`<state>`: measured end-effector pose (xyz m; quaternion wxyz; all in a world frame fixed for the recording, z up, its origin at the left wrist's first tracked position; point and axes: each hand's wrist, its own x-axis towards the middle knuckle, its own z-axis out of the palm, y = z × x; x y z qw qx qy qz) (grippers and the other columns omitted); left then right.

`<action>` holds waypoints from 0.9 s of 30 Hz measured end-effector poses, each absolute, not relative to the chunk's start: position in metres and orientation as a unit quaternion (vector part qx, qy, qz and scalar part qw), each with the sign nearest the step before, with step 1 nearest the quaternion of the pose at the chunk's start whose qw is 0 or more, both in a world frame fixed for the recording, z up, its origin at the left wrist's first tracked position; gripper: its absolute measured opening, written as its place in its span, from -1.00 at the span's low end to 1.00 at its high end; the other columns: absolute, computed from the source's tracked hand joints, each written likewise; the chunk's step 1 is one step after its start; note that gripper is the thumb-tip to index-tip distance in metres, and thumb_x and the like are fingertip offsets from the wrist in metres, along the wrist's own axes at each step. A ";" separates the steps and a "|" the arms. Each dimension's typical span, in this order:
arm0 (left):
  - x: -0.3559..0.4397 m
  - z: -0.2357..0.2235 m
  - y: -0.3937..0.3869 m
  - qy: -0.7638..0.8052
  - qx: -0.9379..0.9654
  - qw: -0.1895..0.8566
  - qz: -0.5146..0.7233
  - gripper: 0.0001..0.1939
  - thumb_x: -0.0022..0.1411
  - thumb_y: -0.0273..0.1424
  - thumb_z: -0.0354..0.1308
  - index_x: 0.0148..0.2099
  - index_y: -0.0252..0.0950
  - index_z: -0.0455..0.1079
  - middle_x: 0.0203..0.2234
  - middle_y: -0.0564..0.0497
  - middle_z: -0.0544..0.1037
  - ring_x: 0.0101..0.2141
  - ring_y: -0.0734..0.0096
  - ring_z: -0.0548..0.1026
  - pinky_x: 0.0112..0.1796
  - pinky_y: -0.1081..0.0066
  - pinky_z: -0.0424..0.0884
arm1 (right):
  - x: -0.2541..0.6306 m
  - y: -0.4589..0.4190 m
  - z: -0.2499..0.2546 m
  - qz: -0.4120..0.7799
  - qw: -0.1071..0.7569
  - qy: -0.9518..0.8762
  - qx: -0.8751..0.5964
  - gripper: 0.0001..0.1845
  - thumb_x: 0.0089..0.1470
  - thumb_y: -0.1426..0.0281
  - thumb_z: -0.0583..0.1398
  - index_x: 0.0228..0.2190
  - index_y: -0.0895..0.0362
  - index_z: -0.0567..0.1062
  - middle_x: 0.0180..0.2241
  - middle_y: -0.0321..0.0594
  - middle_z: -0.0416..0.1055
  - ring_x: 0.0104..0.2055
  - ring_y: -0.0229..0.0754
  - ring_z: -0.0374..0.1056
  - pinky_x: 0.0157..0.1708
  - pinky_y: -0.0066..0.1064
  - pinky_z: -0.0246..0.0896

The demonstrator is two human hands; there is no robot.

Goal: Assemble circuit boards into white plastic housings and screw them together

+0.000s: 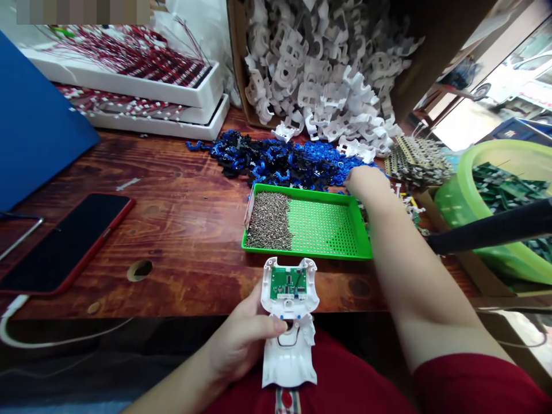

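Observation:
My left hand (244, 339) grips a white plastic housing (290, 322) just below the table's front edge; a small green circuit board (288, 282) sits in its upper part. My right hand (365, 183) reaches far forward over the table. Its fingers are curled down at the edge of a pile of blue and black plastic parts (280, 161), beside some loose white parts (357, 150). What the fingers hold, if anything, is hidden. A green perforated tray (332, 230) with a heap of small screws (269, 221) on its left side lies between the two hands.
A cardboard box of white plastic parts (319, 63) stands at the back. White foam trays of red wiring (129, 75) are at the back left. A red phone (64, 241) lies at the left. A green basin of circuit boards (504, 195) is at the right, crossed by a black bar (487, 230).

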<state>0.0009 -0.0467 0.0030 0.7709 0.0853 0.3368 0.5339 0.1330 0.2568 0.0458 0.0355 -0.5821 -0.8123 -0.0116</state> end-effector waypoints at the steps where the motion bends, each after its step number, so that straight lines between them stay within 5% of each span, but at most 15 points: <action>1: 0.001 0.004 -0.047 0.325 0.084 0.771 0.541 -0.49 -0.17 -0.53 0.30 -0.08 -0.31 0.36 -0.32 -0.15 0.59 -0.33 0.17 0.54 -0.29 0.28 0.42 | 0.133 0.244 0.054 -0.014 0.049 -0.820 -0.570 -0.77 0.06 0.34 0.16 -0.31 0.27 0.47 -0.25 -0.01 0.38 -0.10 -0.02 0.30 -0.10 -0.11 0.22; 4: 0.001 0.007 -0.046 0.313 0.090 0.765 0.555 -0.58 -0.09 -0.55 0.24 -0.10 -0.34 0.40 -0.30 -0.14 0.59 -0.33 0.24 0.54 -0.28 0.33 0.41 | 0.140 0.188 0.072 -0.005 0.126 -0.867 -0.482 -0.76 0.14 0.26 0.07 -0.24 0.10 0.46 -0.20 -0.17 0.38 -0.08 -0.18 0.28 -0.03 -0.30 0.18; 6: 0.003 0.009 -0.044 0.306 0.094 0.771 0.551 -0.65 -0.01 -0.55 0.21 -0.10 -0.36 0.42 -0.30 -0.12 0.58 -0.33 0.30 0.53 -0.27 0.38 0.40 | 0.149 0.141 0.075 0.063 0.245 -0.921 -0.295 -0.80 0.14 0.31 0.08 -0.24 0.10 0.43 -0.23 -0.19 0.38 -0.13 -0.25 0.28 -0.09 -0.36 0.21; 10: 0.009 0.009 -0.041 0.282 0.083 0.777 0.557 -0.68 0.12 -0.51 0.15 -0.03 -0.31 0.39 -0.23 -0.07 0.57 -0.29 0.36 0.51 -0.25 0.43 0.39 | 0.171 0.070 0.062 0.184 0.209 -0.955 -0.100 -0.79 0.07 0.44 0.16 -0.19 0.09 0.40 -0.25 -0.23 0.37 -0.13 -0.29 0.27 -0.13 -0.44 0.24; 16: 0.023 0.010 -0.040 0.280 0.065 0.764 0.578 -0.59 0.13 -0.48 0.17 0.05 -0.19 0.31 -0.08 -0.04 0.51 -0.08 0.25 0.46 -0.14 0.37 0.35 | 0.184 0.048 0.038 0.123 0.196 -0.966 -0.111 -0.69 0.00 0.45 0.23 -0.15 0.13 0.42 -0.17 -0.19 0.39 -0.02 -0.19 0.22 0.04 -0.32 0.17; 27: 0.028 0.011 -0.042 0.310 0.092 0.756 0.568 -0.49 0.10 -0.45 0.18 0.13 -0.17 0.25 -0.05 -0.05 0.49 -0.06 0.17 0.45 -0.16 0.35 0.37 | 0.186 0.050 0.031 0.122 0.179 -0.963 -0.158 -0.81 0.02 0.33 0.21 -0.25 0.07 0.47 -0.15 -0.23 0.38 0.01 -0.17 0.20 0.05 -0.29 0.20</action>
